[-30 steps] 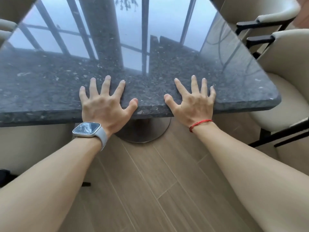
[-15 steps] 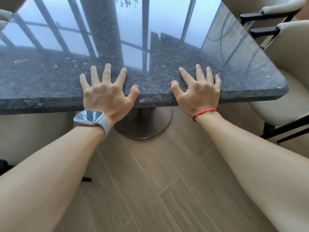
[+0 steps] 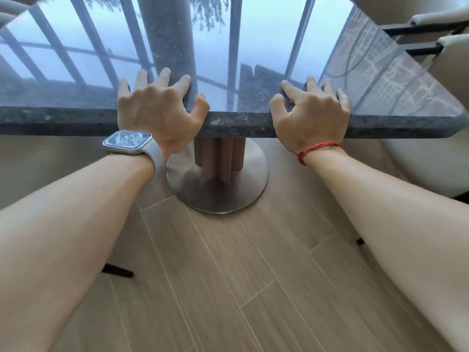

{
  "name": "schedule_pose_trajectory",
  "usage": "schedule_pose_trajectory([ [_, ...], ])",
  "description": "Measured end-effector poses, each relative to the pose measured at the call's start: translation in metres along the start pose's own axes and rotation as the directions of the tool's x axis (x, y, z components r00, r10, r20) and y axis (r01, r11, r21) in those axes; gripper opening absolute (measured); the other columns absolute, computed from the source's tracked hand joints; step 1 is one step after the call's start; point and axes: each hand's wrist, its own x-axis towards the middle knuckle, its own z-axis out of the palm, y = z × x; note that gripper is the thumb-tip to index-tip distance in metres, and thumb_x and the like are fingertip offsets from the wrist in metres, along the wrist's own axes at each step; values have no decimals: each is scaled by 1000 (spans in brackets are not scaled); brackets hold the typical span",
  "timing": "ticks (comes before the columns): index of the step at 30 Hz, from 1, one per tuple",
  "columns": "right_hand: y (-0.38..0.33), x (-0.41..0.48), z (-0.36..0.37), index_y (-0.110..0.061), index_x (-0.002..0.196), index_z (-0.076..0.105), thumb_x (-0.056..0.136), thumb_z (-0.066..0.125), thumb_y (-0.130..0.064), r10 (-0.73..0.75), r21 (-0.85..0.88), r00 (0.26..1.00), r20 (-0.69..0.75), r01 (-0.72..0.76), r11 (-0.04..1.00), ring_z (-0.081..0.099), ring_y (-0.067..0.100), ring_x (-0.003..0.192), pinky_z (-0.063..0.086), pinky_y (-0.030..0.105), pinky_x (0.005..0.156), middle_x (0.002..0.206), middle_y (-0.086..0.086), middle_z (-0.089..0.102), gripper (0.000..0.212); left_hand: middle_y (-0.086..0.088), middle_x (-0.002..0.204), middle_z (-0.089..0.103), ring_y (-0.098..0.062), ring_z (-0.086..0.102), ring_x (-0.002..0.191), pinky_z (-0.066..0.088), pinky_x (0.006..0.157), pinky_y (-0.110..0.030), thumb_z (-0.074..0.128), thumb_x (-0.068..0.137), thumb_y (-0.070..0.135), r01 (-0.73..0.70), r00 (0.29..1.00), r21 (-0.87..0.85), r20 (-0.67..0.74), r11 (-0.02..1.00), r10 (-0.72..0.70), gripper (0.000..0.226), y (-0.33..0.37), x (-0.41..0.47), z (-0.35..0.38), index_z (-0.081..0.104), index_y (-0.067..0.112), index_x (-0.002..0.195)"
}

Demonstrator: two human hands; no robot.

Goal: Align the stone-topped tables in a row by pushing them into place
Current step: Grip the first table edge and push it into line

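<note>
Far and left ends of the stone tabletop (image 3: 253, 124) beyond the frame (likewise the chairs (image 3: 429, 171)), pedestal (image 3: 220, 156) top under it.

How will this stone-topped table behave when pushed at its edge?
Probably heavy: the stone top is a thick slab. Likely slides, not rolls: flat round base on smooth floor. Single pedestal, so pushing up top, where the left hand and right hand press, may rock it.
</note>
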Motion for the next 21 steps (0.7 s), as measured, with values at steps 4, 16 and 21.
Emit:
schedule_pose_trajectory([
  [4,1,0,2,-37,129,67,87,25,-56,-7,6,1000,-21,7,1000,50,40,133,29,51,116,138,13,62,62,-13,127,68,-42,57,110,41,95,-49,26,95,56,-13,1000,-4,-3,1000,13,60,1,2,3,67,22,124],
  [16,1,-2,-1,-34,127,68,86,27,-54,-10,19,1000,-13,10,1000,46,41,137,28,51,117,141,18,60,62,-12,135,66,-42,56,117,38,107,-53,23,94,57,19,999,-17,34,1000,-19,63,2,1,0,64,25,128],
  [21,1,-1,-2,-33,128,68,87,29,-54,-12,19,1000,-2,12,1000,45,40,138,27,50,117,141,17,59,60,-11,137,65,-42,55,122,37,110,-56,21,92,58,32,998,-21,64,999,-30,66,3,1,-2,63,27,134],
])
